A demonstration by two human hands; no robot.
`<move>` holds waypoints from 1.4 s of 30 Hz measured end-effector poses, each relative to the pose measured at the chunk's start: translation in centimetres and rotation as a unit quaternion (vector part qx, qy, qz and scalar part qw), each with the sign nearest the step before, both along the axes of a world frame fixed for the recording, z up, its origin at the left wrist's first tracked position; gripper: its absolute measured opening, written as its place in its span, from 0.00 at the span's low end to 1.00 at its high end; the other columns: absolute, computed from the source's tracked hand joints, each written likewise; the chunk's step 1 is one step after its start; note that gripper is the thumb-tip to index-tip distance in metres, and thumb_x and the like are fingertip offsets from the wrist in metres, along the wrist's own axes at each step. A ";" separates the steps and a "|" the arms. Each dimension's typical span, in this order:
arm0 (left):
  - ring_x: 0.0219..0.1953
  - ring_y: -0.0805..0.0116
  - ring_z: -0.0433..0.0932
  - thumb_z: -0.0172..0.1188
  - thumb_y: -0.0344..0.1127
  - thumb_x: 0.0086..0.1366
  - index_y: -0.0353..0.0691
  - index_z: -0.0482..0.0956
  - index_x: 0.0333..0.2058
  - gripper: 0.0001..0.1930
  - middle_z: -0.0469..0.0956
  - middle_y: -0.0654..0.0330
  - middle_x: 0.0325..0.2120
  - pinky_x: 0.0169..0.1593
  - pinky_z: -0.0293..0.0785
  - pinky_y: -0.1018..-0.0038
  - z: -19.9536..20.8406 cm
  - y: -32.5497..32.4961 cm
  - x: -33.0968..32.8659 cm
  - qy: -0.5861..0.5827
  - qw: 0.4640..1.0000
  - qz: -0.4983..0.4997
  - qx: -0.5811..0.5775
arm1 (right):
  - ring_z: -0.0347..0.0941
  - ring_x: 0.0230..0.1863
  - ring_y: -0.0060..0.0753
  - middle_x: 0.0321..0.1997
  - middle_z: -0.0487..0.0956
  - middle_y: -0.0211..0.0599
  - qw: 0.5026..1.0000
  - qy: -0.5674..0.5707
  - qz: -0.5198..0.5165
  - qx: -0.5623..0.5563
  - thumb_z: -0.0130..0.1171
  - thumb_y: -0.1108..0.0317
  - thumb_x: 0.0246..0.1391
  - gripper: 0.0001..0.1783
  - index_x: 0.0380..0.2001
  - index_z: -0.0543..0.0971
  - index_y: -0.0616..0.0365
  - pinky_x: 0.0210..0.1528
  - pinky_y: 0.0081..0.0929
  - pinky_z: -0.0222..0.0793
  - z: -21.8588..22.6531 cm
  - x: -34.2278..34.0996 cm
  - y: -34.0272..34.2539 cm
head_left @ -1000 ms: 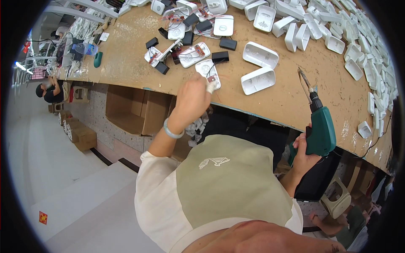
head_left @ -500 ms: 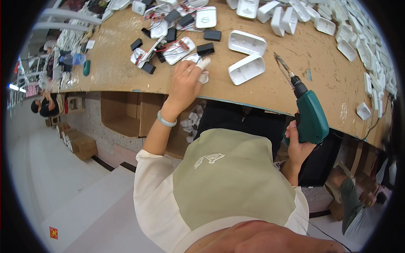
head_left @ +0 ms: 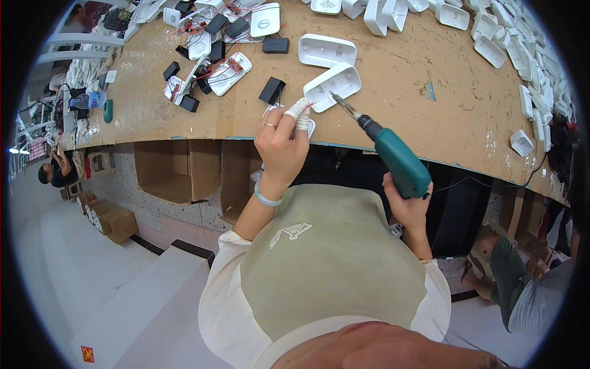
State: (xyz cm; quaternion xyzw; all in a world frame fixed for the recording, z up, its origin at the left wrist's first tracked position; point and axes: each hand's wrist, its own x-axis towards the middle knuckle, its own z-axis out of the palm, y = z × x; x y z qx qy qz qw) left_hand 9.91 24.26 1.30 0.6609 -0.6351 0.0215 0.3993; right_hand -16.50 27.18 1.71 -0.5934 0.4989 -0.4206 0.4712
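Observation:
My right hand (head_left: 408,212) grips the handle of a green soldering gun (head_left: 401,161). Its thin metal tip points left, over the near white plastic shell (head_left: 344,79). At the table's near edge, my left hand (head_left: 281,146) has its thumb and index finger, both wrapped in white tape, pinched on a thin red wire (head_left: 311,104). A white part (head_left: 311,128) lies partly hidden beneath that hand, and a black box (head_left: 271,90) sits just beyond it. Behind the near shell stands a second open shell (head_left: 327,50).
White covers with wired circuit boards (head_left: 230,74) and black boxes lie at the far left. Many white shells (head_left: 490,50) are piled at the far right. A cable (head_left: 473,179) runs from the gun. Cardboard boxes (head_left: 175,169) stand under the table; another person (head_left: 516,283) is at right.
The soldering gun has swung left, bringing its tip close to my left hand. My left hand has turned and lifted slightly, and the red wire now shows at its fingertips.

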 end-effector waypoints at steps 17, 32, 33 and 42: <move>0.36 0.61 0.79 0.67 0.25 0.52 0.33 0.82 0.32 0.07 0.80 0.54 0.43 0.31 0.78 0.72 0.1 -2.8 -0.6 -0.071 0.997 -0.041 0.008 | 0.75 0.27 0.25 0.31 0.79 0.39 0.997 0.027 0.022 -0.065 0.64 0.83 0.47 0.17 0.43 0.78 0.66 0.34 0.20 0.71 -0.5 1.3 -1.3; 0.37 0.59 0.76 0.68 0.28 0.49 0.36 0.80 0.28 0.07 0.79 0.56 0.42 0.40 0.73 0.63 0.2 -3.0 -1.5 -0.121 0.992 0.001 0.027 | 0.79 0.31 0.32 0.34 0.80 0.43 0.995 0.059 0.041 -0.062 0.64 0.82 0.47 0.19 0.45 0.78 0.66 0.38 0.22 0.73 -1.0 2.2 -1.5; 0.37 0.59 0.76 0.68 0.28 0.49 0.36 0.80 0.28 0.08 0.78 0.57 0.43 0.40 0.73 0.63 0.3 -3.0 -1.6 -0.127 0.991 0.000 0.031 | 0.79 0.31 0.32 0.33 0.80 0.43 0.995 0.058 0.040 -0.069 0.64 0.82 0.48 0.19 0.45 0.78 0.66 0.38 0.22 0.74 -1.0 2.2 -1.6; 0.36 0.59 0.76 0.68 0.28 0.49 0.36 0.80 0.28 0.08 0.78 0.56 0.42 0.41 0.72 0.62 0.3 -3.0 -1.5 -0.126 0.992 0.002 0.031 | 0.78 0.29 0.32 0.31 0.80 0.42 0.995 0.070 0.039 -0.066 0.64 0.81 0.49 0.17 0.45 0.78 0.65 0.37 0.23 0.74 -0.9 2.1 -1.7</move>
